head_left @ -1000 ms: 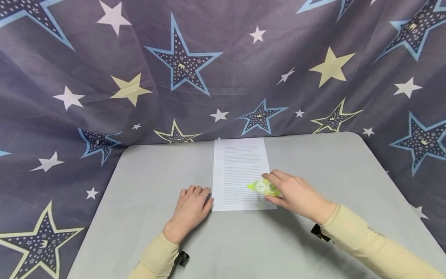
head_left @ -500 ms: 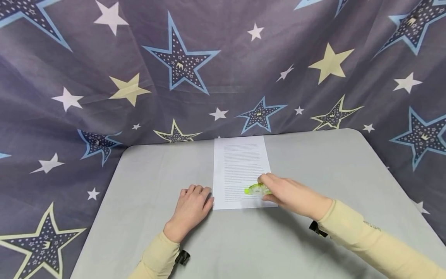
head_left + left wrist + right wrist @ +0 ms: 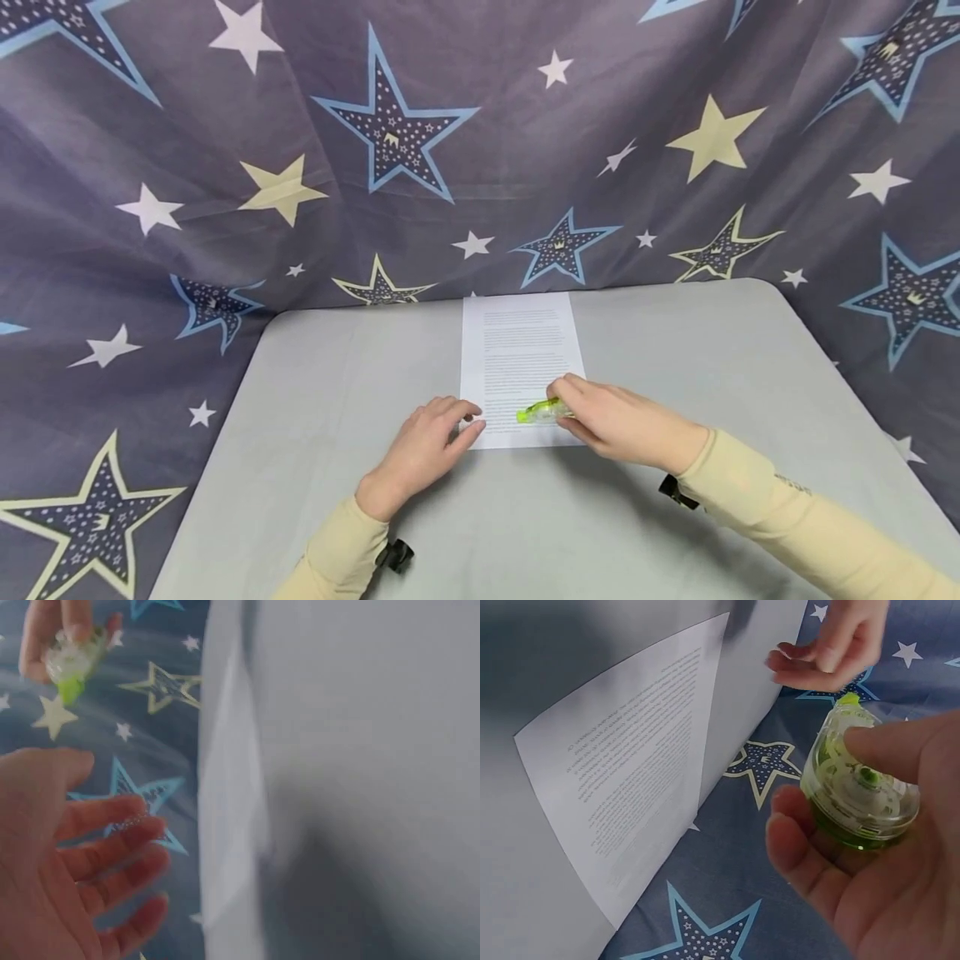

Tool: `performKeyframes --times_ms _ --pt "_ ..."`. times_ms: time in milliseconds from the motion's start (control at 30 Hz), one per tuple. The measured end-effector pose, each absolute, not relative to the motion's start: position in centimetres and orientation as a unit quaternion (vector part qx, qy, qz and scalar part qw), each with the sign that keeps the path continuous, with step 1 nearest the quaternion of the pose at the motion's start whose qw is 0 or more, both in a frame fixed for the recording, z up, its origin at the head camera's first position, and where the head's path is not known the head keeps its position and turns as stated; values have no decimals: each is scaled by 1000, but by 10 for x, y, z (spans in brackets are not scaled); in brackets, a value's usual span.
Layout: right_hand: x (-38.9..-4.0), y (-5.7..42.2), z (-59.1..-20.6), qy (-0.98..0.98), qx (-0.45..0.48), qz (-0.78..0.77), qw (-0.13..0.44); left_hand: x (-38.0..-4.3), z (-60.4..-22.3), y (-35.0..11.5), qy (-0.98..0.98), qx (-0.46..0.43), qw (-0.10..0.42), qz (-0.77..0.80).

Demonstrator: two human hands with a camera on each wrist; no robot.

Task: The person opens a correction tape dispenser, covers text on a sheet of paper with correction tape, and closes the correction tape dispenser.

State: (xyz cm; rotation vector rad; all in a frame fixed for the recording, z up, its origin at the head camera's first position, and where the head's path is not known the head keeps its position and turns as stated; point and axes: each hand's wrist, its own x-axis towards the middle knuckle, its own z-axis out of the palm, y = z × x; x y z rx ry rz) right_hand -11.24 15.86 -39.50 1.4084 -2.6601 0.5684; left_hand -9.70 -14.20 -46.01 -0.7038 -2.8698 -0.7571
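Note:
My right hand (image 3: 618,421) grips a correction tape (image 3: 546,410) above the lower part of a printed sheet of paper (image 3: 521,342). In the right wrist view the correction tape (image 3: 859,780) has a clear round body and a bright green tip, with the thumb on its flat side and fingers curled beneath. The tip points toward my left hand (image 3: 427,442), which hovers at the sheet's lower left edge and holds nothing. In the left wrist view the left hand's fingers (image 3: 112,851) are loosely bent and spread apart, off the table.
The sheet lies on a grey table (image 3: 352,375), its top near the far edge. A dark curtain (image 3: 480,150) with stars hangs behind and around the table. Black bands (image 3: 678,492) show at the wrists.
The right hand has shifted left with the correction tape, which has turned more edge-on. My left hand has moved right and lifted over the sheet's edge, its thumb and forefinger parting.

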Motion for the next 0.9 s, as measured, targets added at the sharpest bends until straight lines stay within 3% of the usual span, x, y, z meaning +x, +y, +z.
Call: performKeyframes --times_ms 267,500,900 --pt "-110 157 -392 -868 458 187 43 -99 -435 -115 -865 -288 44 -409" --pt "-108 157 -393 -864 459 199 45 -102 -434 -108 -843 -300 17 -446" --pt "-109 157 -391 -868 435 240 20 -105 -438 -107 -822 -297 38 -485"
